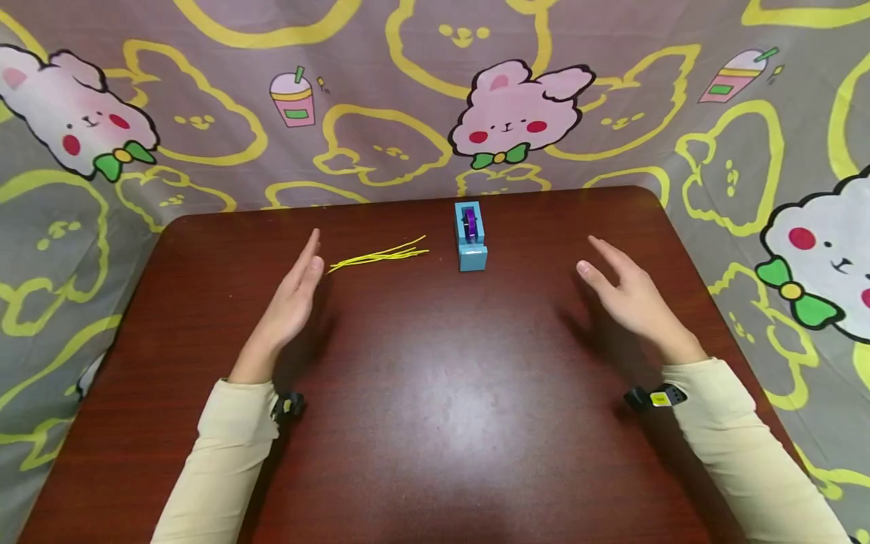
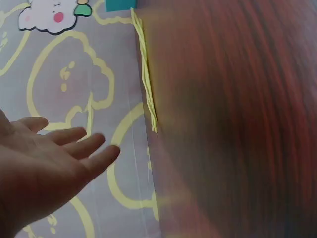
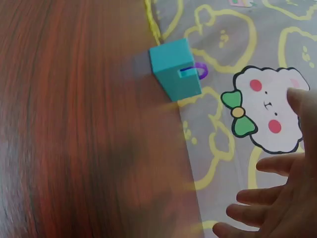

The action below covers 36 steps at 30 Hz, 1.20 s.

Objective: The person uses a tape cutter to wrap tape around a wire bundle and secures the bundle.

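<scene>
A blue tape dispenser (image 1: 472, 257) with a purple roll (image 1: 470, 222) stands near the back of the table, right of its middle line. To its left lies a loose bundle of thin yellow strands (image 1: 381, 258), fanned out at the right end. My left hand (image 1: 292, 295) is raised beside the strands' left end, fingers straight, nothing in it. My right hand (image 1: 628, 295) hovers well to the right of the dispenser, its fingers extended and thumb apart, holding nothing. In the right wrist view the dispenser (image 3: 176, 69) shows its side, with the strands (image 3: 152, 22) beyond it.
The dark reddish wooden table (image 1: 435, 363) has rounded back corners. Behind and beside it hangs a grey cloth (image 1: 387, 91) with yellow outlines and cartoon rabbits. Each wrist wears a black strap device, the right one (image 1: 655, 398) with a yellow label.
</scene>
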Available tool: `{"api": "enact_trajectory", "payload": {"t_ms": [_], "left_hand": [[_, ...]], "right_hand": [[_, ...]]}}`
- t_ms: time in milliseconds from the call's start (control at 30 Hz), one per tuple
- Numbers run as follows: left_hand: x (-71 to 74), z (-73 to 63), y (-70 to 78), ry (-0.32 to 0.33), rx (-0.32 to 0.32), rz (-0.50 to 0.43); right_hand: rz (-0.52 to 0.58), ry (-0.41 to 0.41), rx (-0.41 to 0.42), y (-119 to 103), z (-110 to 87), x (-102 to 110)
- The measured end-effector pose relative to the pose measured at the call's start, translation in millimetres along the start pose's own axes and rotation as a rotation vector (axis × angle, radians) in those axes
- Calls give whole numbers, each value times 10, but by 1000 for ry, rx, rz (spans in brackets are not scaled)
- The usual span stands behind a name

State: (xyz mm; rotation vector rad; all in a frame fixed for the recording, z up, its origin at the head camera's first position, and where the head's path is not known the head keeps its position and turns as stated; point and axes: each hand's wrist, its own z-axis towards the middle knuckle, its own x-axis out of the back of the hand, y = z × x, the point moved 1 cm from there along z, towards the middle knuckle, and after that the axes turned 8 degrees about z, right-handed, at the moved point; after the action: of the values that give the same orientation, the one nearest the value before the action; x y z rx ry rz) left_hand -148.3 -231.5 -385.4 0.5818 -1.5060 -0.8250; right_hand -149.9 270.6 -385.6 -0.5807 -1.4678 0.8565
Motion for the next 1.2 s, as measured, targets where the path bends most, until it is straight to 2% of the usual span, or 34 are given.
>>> {"api": "enact_trajectory", "payload": {"t_ms": [233, 333, 467, 600, 733, 933, 1200], "left_hand": [[-10, 8, 69, -101, 8, -421], [-19, 1, 71, -137, 14, -531], [-49, 8, 47, -164, 22, -641], [-91, 18, 25, -175, 32, -705], [-127, 28, 25, -174, 38, -710], [-174, 81, 57, -171, 55, -731], [-287, 197, 135, -207, 91, -753]], "right_hand": [[248, 5, -52, -60, -26, 23], [410, -18, -79, -81, -32, 18], [698, -65, -101, -71, -37, 0], [914, -146, -122, -35, -24, -33], [969, -190, -140, -10, -11, -70], [922, -174, -160, -28, -7, -130], [915, -170, -182, -46, 31, -203]]}}
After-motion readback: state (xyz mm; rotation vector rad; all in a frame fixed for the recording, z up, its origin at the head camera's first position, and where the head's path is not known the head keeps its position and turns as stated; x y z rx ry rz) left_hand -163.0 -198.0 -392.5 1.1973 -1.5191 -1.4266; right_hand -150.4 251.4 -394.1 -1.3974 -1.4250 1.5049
